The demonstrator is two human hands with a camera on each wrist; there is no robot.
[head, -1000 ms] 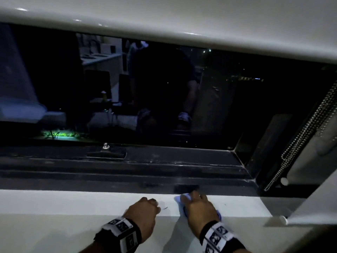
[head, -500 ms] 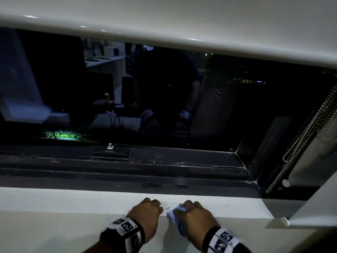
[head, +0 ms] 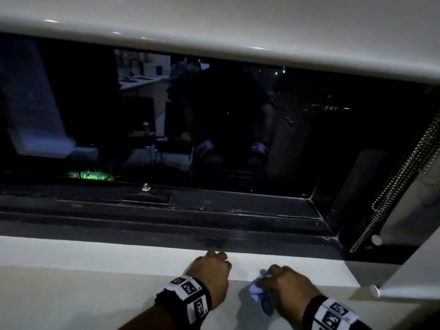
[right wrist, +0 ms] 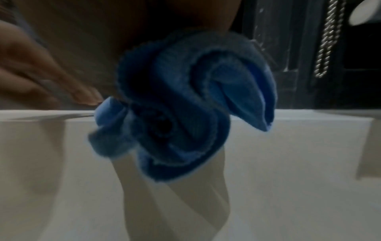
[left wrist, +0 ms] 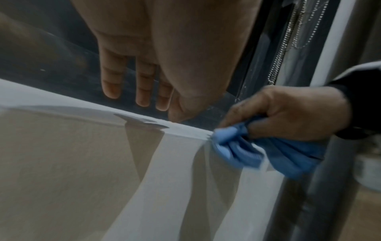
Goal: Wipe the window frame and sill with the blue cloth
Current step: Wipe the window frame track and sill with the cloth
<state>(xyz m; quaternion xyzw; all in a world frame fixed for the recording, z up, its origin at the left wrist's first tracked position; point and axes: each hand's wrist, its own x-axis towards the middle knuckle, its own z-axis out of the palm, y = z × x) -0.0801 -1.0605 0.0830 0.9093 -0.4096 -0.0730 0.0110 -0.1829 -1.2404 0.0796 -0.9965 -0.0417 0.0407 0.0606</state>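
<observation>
My right hand [head: 285, 285] grips the bunched blue cloth [head: 260, 294] at the front edge of the white sill [head: 95, 256]. The left wrist view shows the cloth [left wrist: 257, 151] touching that edge, with folds hanging below my right hand [left wrist: 288, 112]. In the right wrist view the crumpled cloth [right wrist: 185, 106] fills the centre. My left hand [head: 210, 266] lies on the sill just left of it, fingers straight [left wrist: 144, 84] and reaching toward the dark window frame [head: 214, 225].
A bead chain [head: 392, 186] hangs at the right beside the frame's corner. A small metal knob [head: 145, 186] stands on the frame's lower rail. The dark glass [head: 214, 115] reflects the room. A white blind rail [head: 238, 32] spans the top.
My right hand has pulled the cloth back from the sill's inner part to its front edge and bunched it. My left hand has slid forward toward the frame.
</observation>
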